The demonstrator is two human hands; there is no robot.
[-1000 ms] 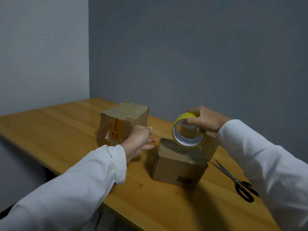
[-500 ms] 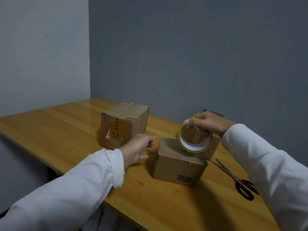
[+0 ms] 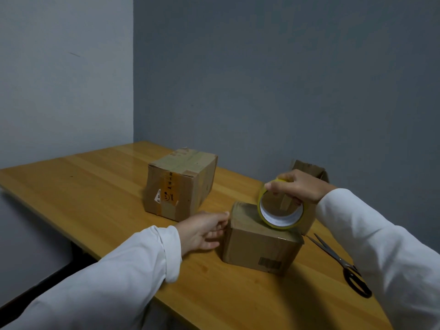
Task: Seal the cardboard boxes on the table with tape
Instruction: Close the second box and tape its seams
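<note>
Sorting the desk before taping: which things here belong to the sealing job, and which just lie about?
In the job: tape roll in right hand; small box touched by left hand; large box; rear box; scissors.
Lying about: nothing visible.

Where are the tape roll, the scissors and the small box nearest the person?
tape roll [image 3: 263,216], head view, on its yellow left rim.
scissors [image 3: 357,283], head view, on the black handle loops.
small box [image 3: 257,248], head view, on its front face.
</note>
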